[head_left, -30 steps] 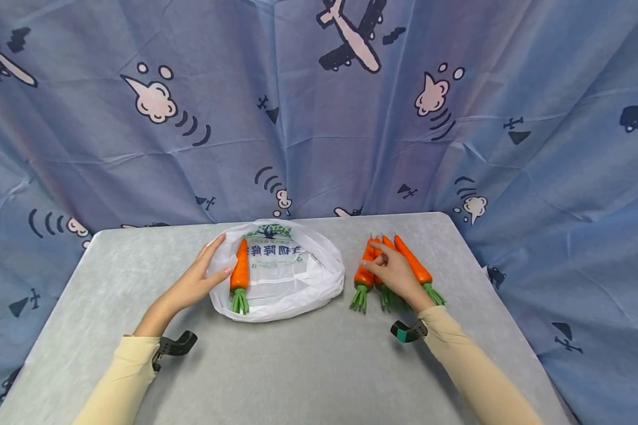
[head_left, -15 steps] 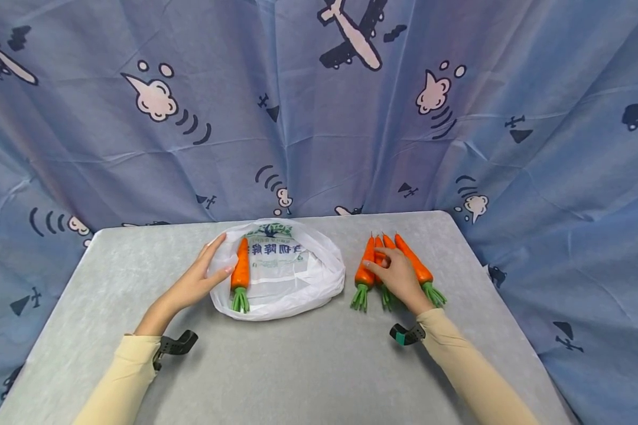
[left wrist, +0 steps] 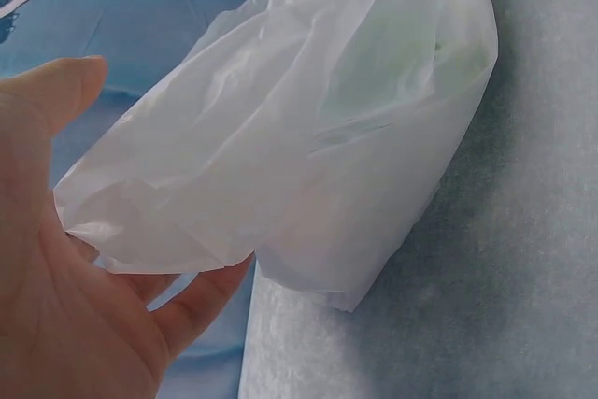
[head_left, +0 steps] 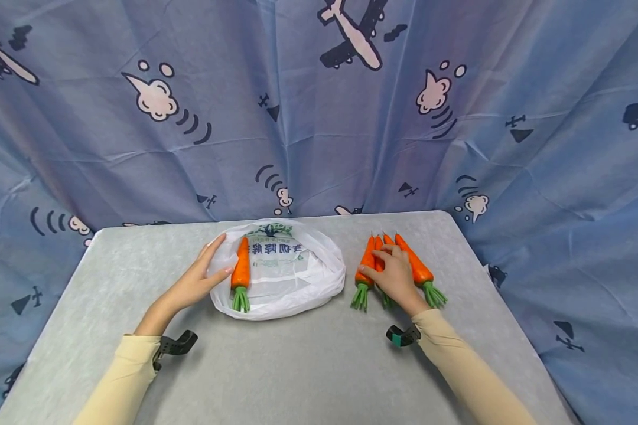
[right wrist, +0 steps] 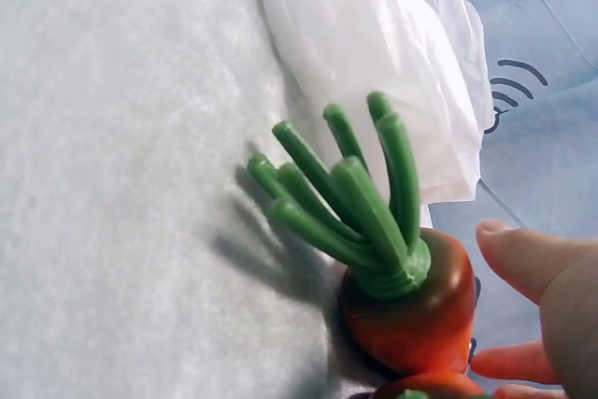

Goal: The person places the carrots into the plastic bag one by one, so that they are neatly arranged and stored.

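Note:
A white plastic bag (head_left: 289, 274) lies open on the grey table (head_left: 298, 366), with one orange carrot (head_left: 240, 270) on its left part. My left hand (head_left: 198, 281) rests flat against the bag's left edge, fingers straight; the left wrist view shows the bag (left wrist: 318, 137) lying against that palm (left wrist: 65, 324). To the right lie several carrots side by side (head_left: 417, 268), green tops toward me. My right hand (head_left: 396, 274) lies over the middle ones with fingers curled round one. In the right wrist view the leftmost carrot (right wrist: 411, 315) sits just beside my thumb (right wrist: 528, 259).
A blue curtain (head_left: 319, 118) printed with planes and clouds hangs behind and around the table. Black wrist-camera clips (head_left: 175, 343) (head_left: 401, 336) sit by each sleeve. The bag (right wrist: 374, 44) lies a short way left of the carrots. Bare table surface stretches toward me.
My right hand's fingers have closed down over the middle carrots and the hand has shifted slightly forward. The left hand, bag and bagged carrot have not moved.

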`<action>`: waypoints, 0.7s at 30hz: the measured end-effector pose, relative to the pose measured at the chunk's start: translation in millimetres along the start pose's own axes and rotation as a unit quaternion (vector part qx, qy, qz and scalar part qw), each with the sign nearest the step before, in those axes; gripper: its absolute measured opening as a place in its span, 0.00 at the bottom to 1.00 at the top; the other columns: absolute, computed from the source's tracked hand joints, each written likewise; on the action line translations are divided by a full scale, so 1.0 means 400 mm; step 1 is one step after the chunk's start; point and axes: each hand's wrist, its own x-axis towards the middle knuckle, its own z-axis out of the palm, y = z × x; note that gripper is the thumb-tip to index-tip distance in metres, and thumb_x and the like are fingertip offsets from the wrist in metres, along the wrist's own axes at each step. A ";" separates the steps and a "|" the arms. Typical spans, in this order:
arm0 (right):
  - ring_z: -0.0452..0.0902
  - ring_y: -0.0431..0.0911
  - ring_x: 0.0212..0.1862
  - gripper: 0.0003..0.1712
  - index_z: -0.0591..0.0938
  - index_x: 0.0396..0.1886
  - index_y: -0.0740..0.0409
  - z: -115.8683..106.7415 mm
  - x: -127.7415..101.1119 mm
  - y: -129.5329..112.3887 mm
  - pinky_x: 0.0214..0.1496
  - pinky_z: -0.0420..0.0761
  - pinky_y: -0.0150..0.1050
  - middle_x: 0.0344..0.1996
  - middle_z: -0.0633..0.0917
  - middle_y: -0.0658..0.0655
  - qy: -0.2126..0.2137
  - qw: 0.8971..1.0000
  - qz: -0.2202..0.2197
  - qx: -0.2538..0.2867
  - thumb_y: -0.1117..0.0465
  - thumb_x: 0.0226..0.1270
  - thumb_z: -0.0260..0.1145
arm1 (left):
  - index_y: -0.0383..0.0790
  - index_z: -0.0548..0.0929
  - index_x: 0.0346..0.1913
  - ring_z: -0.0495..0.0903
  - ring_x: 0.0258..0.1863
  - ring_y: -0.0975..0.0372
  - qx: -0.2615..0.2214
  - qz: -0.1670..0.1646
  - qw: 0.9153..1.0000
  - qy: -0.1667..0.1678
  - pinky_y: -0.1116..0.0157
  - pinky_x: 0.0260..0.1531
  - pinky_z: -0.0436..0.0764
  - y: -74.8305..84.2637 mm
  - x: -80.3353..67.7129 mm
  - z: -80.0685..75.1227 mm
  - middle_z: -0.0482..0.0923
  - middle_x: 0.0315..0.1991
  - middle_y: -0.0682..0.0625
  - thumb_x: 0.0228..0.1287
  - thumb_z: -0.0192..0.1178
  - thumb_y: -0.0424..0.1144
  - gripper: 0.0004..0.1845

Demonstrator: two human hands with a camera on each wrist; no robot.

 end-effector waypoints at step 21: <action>0.61 0.66 0.70 0.40 0.75 0.66 0.63 0.010 0.020 0.006 0.70 0.63 0.65 0.66 0.73 0.71 -0.050 0.998 -0.024 0.021 0.46 0.60 0.73 | 0.48 0.44 0.80 0.46 0.78 0.37 -0.003 -0.013 1.000 -0.006 0.32 0.71 0.49 0.004 -0.004 -0.001 0.42 0.80 0.37 0.72 0.58 0.43 0.43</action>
